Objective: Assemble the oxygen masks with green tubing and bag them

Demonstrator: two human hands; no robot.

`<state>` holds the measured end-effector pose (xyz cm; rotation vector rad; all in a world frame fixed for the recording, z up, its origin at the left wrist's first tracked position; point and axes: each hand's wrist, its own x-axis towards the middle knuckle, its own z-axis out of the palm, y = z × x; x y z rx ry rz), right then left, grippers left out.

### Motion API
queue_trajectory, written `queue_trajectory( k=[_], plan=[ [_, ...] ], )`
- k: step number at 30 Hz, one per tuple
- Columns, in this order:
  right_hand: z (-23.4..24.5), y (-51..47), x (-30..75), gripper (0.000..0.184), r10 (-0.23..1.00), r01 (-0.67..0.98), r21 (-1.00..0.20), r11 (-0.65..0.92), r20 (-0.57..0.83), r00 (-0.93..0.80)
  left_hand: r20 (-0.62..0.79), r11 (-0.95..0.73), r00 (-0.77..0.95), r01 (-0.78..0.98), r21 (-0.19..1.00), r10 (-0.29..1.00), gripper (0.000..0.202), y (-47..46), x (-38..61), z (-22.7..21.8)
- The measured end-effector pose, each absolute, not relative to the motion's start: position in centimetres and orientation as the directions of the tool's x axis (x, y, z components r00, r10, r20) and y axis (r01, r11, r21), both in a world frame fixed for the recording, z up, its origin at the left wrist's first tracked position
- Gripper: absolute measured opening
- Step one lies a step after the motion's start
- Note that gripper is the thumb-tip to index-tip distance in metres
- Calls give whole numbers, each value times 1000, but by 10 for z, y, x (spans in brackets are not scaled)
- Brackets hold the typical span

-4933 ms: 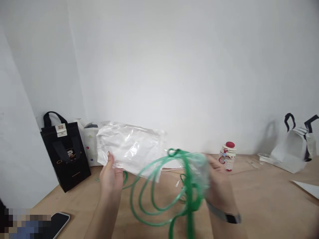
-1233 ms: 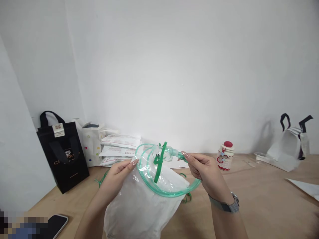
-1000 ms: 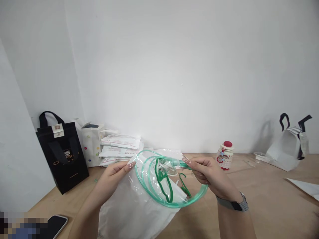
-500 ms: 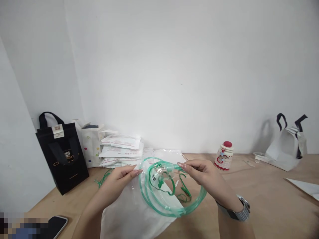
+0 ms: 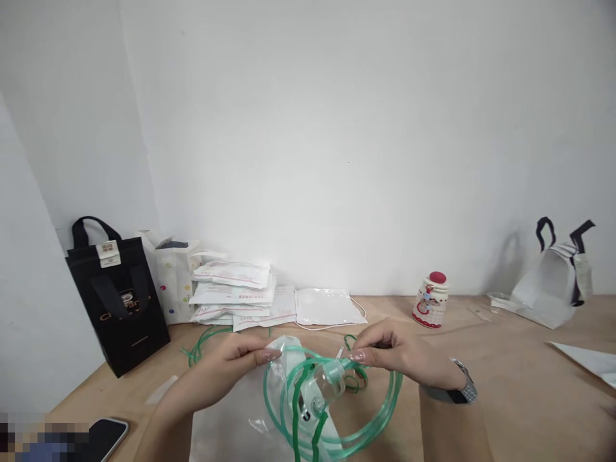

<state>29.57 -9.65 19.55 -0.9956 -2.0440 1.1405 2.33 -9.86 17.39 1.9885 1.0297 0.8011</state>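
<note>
My left hand [image 5: 235,364] pinches the top edge of a clear plastic pouch [image 5: 231,430] that hangs down over the wooden table [image 5: 520,391]. My right hand [image 5: 394,353] pinches the connector of a clear oxygen mask [image 5: 323,388] with coiled green tubing [image 5: 380,417] and a green strap. The mask and coils sit at the mouth of the pouch, between my two hands. A watch is on my right wrist.
A stack of sealed white packets [image 5: 235,292] and a flat pouch [image 5: 325,307] lie by the wall. A black gift bag [image 5: 118,298] and a dotted white bag [image 5: 174,273] stand left. More green tubing [image 5: 202,340], a small red-capped bottle [image 5: 430,300], a white bag [image 5: 553,282] and a phone [image 5: 103,436] are around.
Both hands have lowered toward the table with the pouch and the mask. The tubing coil has dropped lower, partly out of view at the bottom edge.
</note>
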Motion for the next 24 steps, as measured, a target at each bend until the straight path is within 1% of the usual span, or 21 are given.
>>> queue_trajectory(
  k=[2,4,5,7,9,12,14,16,19,22,24],
  plan=[
    [194,-95,294,27,787,301,-883,360,115,-606,175,-391,472,409,825,864,35,-99,23,174],
    [193,-94,291,28,795,282,-898,338,112,-597,163,-380,475,407,831,865,36,-99,24,175],
    [193,-94,289,29,824,271,-911,312,117,-555,158,-374,478,399,837,864,36,-99,24,175],
    [192,-92,285,33,899,238,-941,242,125,-419,152,-365,483,386,847,863,35,-99,24,175],
    [191,-91,282,39,947,202,-965,169,102,-305,145,-359,488,381,852,861,35,-100,24,176],
    [191,-88,281,43,970,201,-974,103,54,-235,162,-364,483,362,858,861,34,-100,23,177],
    [191,-87,280,43,972,249,-964,88,28,-235,193,-370,463,330,868,865,33,-100,22,178],
    [190,-86,280,43,970,333,-939,87,4,-242,223,-377,440,303,875,870,32,-101,22,180],
    [188,-86,276,44,967,441,-891,106,-11,-253,238,-385,417,317,867,877,32,-102,25,180],
    [186,-87,272,44,953,476,-870,130,-22,-301,225,-397,418,387,832,880,34,-102,28,178],
    [185,-87,270,43,933,457,-881,125,-52,-356,220,-419,437,437,796,872,35,-101,29,175]
  ],
)
